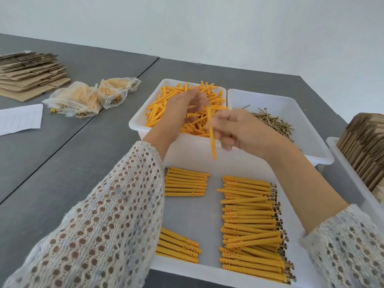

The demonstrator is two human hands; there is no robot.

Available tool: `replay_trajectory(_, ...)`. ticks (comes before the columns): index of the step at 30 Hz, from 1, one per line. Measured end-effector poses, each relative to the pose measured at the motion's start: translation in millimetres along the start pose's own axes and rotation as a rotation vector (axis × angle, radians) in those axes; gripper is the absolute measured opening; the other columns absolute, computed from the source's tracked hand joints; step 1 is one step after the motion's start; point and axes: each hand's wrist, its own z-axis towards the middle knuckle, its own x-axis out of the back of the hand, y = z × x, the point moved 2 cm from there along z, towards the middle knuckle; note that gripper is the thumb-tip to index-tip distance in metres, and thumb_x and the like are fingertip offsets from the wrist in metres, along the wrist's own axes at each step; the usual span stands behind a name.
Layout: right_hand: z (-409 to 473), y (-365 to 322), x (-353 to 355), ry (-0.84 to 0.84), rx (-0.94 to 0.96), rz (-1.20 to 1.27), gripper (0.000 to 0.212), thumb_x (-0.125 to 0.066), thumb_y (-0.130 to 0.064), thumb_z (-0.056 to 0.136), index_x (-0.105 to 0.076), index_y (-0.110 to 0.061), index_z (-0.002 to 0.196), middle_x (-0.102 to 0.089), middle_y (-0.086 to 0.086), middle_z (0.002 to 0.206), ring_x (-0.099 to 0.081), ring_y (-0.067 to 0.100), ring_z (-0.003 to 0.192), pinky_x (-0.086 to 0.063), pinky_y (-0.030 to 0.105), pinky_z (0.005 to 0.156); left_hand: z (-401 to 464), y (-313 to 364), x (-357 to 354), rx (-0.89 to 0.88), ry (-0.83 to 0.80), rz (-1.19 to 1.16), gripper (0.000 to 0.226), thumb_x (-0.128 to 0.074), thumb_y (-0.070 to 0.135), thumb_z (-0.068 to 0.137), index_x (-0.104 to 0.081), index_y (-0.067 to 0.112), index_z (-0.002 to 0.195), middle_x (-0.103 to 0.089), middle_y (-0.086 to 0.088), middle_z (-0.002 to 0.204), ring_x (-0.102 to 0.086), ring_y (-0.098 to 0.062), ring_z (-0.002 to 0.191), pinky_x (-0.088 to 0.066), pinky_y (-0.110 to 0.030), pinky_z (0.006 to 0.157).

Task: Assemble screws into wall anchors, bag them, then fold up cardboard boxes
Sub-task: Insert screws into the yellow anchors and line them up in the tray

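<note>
My right hand (pixel 239 129) grips an orange wall anchor (pixel 212 140) that points down over the front rim of the anchor bin (pixel 145 129). My left hand (pixel 187 104) reaches into the loose orange anchors (pixel 158 113) in that bin; it is blurred and seems to pinch a thin piece, which I cannot make out. A second white bin (pixel 307 150) to the right holds loose brass screws (pixel 274 121). In the near white tray (pixel 191 213) lie rows of assembled anchors (pixel 249 225), with two smaller groups (pixel 185 185) on its left side.
Filled clear bags (pixel 89 96) lie on the grey table (pixel 62 163) at the left, beside a paper sheet (pixel 18 119). Flat cardboard blanks (pixel 29 73) are stacked at the far left. More folded cardboard (pixel 365 150) stands in a tray at the right edge.
</note>
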Motion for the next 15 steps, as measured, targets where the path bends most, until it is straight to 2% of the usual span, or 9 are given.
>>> replay_trajectory(3,-12.6,1.4,-35.8,-0.441,-0.18,-0.443,0.02,-0.059,-0.016,0.098,-0.067,-0.015,0.079,-0.065,-0.002,0.064,-0.048,0.009,0.044,-0.043,0.017,0.049,1.9,1.3,2.7,0.068,0.018,-0.172,0.029,-0.048,0.04,0.102,-0.069,0.024,0.092,-0.074,0.008,0.09,-0.062,-0.01,0.08,-0.045,-0.025,0.07)
replay_trajectory(5,-14.7,8.3,-63.4,-0.559,-0.208,-0.708,0.016,-0.061,-0.018,0.095,-0.066,-0.009,0.083,-0.065,-0.005,0.06,-0.049,0.005,0.041,-0.042,0.013,0.046,0.1,1.7,3.0,0.076,0.013,-0.188,0.027,-0.049,0.04,0.101,-0.07,0.023,0.094,-0.073,0.009,0.088,-0.063,-0.009,0.078,-0.045,-0.024,0.068)
replay_trajectory(7,-13.3,19.2,-89.2,-0.546,-0.149,-0.919,0.015,-0.063,-0.02,0.094,-0.066,-0.007,0.087,-0.064,-0.002,0.065,-0.052,0.005,0.048,-0.043,0.017,0.049,-0.4,2.0,3.1,0.081,0.01,-0.181,0.026,-0.05,0.039,0.101,-0.07,0.023,0.097,-0.073,0.009,0.088,-0.063,-0.008,0.076,-0.046,-0.024,0.068)
replay_trajectory(10,-11.5,33.4,-117.7,-0.447,0.0,-1.171,0.013,-0.059,-0.013,0.092,-0.062,-0.002,0.087,-0.062,0.01,0.078,-0.053,0.021,0.067,-0.036,0.029,0.054,-0.8,1.5,3.8,0.076,0.015,-0.176,0.025,-0.051,0.037,0.1,-0.07,0.022,0.099,-0.073,0.008,0.09,-0.063,-0.008,0.078,-0.047,-0.025,0.071)
replay_trajectory(11,-11.1,37.5,-123.2,-0.427,0.009,-1.206,0.013,-0.056,-0.011,0.093,-0.057,-0.003,0.083,-0.058,0.01,0.076,-0.052,0.022,0.066,-0.034,0.029,0.051,-0.5,1.5,3.6,0.074,0.015,-0.179,0.024,-0.052,0.037,0.1,-0.071,0.022,0.099,-0.073,0.008,0.09,-0.062,-0.009,0.079,-0.047,-0.025,0.072)
replay_trajectory(13,-10.3,43.7,-131.0,-0.398,0.008,-1.271,0.028,-0.054,-0.01,0.096,-0.042,-0.011,0.071,-0.043,0.003,0.068,-0.043,0.018,0.058,-0.029,0.028,0.046,0.2,0.6,3.5,0.072,0.012,-0.178,0.024,-0.052,0.037,0.1,-0.071,0.022,0.099,-0.073,0.008,0.09,-0.062,-0.009,0.08,-0.047,-0.025,0.073)
replay_trajectory(14,-9.2,45.3,-133.0,-0.384,0.014,-1.293,0.031,-0.054,-0.01,0.097,-0.039,-0.012,0.07,-0.039,0.001,0.066,-0.041,0.016,0.056,-0.028,0.027,0.045,1.0,0.0,3.5,0.069,0.011,-0.177,0.024,-0.052,0.037,0.1,-0.071,0.022,0.099,-0.073,0.008,0.09,-0.062,-0.009,0.08,-0.047,-0.026,0.074)
replay_trajectory(15,-7.4,45.3,-133.8,-0.366,0.024,-1.302,0.026,-0.055,-0.01,0.097,-0.043,-0.011,0.074,-0.04,0.0,0.067,-0.044,0.017,0.059,-0.03,0.027,0.046,1.9,-0.4,3.8,0.068,0.011,-0.18,0.024,-0.052,0.037,0.1,-0.071,0.023,0.099,-0.073,0.008,0.09,-0.062,-0.009,0.08,-0.048,-0.026,0.074)
